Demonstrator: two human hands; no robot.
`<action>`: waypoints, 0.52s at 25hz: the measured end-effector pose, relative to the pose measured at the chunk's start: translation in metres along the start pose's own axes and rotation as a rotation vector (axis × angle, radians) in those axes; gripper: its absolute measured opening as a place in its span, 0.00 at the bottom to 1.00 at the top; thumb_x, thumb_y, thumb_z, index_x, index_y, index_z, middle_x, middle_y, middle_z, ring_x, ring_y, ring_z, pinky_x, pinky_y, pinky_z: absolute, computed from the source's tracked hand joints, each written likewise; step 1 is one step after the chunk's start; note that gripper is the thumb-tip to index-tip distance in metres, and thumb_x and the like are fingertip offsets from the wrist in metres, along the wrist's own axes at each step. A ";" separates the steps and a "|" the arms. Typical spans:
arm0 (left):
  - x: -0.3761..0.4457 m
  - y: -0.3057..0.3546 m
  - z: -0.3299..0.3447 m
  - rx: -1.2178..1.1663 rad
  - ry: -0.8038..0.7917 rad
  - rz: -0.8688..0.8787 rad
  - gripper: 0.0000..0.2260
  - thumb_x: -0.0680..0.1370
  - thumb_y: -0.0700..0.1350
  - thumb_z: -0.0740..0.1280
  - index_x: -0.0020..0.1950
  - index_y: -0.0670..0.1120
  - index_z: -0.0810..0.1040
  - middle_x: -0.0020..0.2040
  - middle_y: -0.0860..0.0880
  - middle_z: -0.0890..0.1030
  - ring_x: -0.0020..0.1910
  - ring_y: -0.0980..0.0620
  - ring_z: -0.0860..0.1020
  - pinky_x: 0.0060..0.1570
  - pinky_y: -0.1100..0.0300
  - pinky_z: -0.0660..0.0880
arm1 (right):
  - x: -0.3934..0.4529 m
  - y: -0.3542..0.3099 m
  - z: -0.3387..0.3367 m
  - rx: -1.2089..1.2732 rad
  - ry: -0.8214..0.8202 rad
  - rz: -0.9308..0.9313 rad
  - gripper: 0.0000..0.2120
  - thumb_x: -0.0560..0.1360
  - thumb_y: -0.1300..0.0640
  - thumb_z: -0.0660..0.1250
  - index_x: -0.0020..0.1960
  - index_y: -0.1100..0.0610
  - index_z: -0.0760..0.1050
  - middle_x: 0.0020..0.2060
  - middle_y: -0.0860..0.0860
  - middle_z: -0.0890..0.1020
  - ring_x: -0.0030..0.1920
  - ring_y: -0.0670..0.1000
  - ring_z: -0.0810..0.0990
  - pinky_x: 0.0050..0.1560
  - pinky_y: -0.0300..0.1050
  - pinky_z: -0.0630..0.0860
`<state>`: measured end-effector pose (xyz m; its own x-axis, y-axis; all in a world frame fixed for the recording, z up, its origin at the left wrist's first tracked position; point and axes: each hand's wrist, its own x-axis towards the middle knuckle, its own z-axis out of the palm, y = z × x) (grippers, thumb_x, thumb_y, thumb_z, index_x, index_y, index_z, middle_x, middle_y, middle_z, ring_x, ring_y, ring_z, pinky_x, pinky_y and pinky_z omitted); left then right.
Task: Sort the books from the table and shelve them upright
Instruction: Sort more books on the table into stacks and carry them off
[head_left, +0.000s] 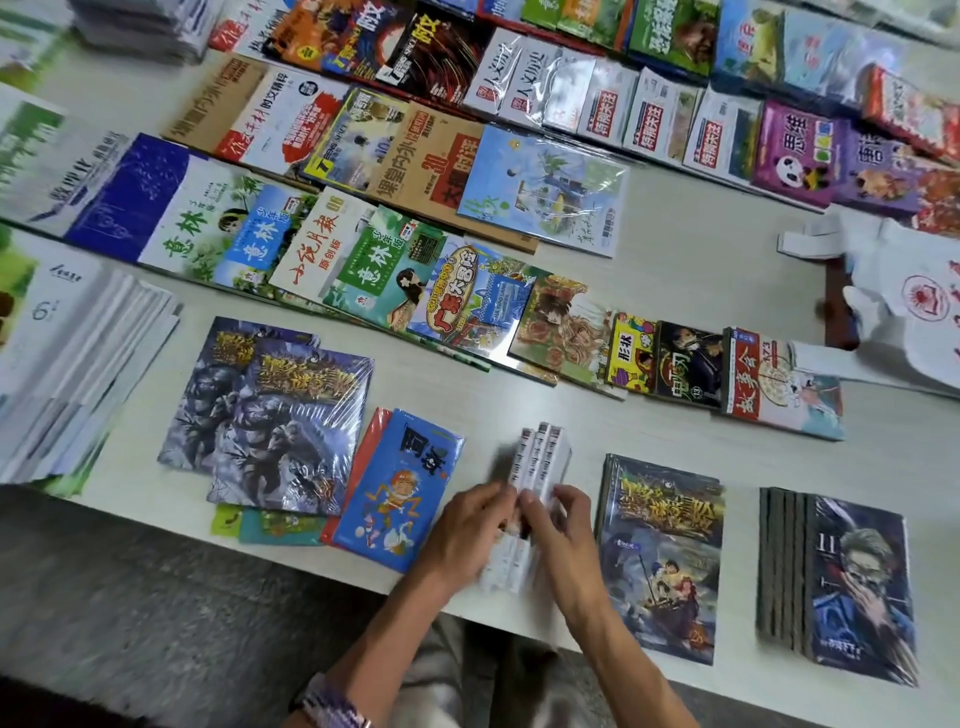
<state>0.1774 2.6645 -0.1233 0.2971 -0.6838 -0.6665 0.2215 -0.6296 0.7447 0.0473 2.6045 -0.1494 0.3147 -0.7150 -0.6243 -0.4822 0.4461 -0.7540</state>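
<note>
Both forearms reach forward over the table (649, 291) edge, the left hand (462, 535) and right hand (558, 525) curling their fingers around white-spined books (540, 457) (three spines showing) lying near that edge.

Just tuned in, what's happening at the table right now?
A person stands at the near edge of a white table covered with rows of books and magazines. Both hands, left hand and right hand, grip a small set of white-spined books lying spines up between a blue book and an illustrated stack. No shelf is in view.
</note>
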 end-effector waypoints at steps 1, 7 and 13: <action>-0.002 -0.001 0.010 -0.042 -0.040 0.006 0.12 0.76 0.52 0.62 0.50 0.55 0.84 0.49 0.51 0.86 0.49 0.50 0.83 0.49 0.52 0.78 | 0.001 -0.003 -0.006 -0.008 -0.001 -0.001 0.23 0.70 0.39 0.72 0.59 0.48 0.71 0.50 0.45 0.84 0.46 0.37 0.84 0.41 0.27 0.75; 0.005 -0.025 0.030 -0.033 -0.108 -0.054 0.19 0.77 0.30 0.61 0.61 0.46 0.81 0.53 0.46 0.83 0.47 0.57 0.81 0.46 0.65 0.78 | 0.000 -0.009 -0.029 -0.186 0.168 0.004 0.26 0.71 0.50 0.76 0.64 0.54 0.70 0.49 0.48 0.85 0.44 0.46 0.84 0.39 0.35 0.79; 0.011 -0.029 0.011 -0.096 0.051 0.006 0.35 0.64 0.40 0.76 0.68 0.56 0.69 0.61 0.55 0.79 0.60 0.54 0.77 0.57 0.57 0.75 | -0.004 -0.004 -0.067 0.173 -0.140 0.002 0.28 0.65 0.67 0.79 0.61 0.51 0.76 0.50 0.53 0.88 0.50 0.56 0.87 0.49 0.53 0.85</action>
<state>0.1640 2.6707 -0.1528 0.3447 -0.6663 -0.6612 0.3072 -0.5855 0.7502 -0.0069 2.5696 -0.1299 0.4300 -0.6375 -0.6393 -0.3395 0.5420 -0.7688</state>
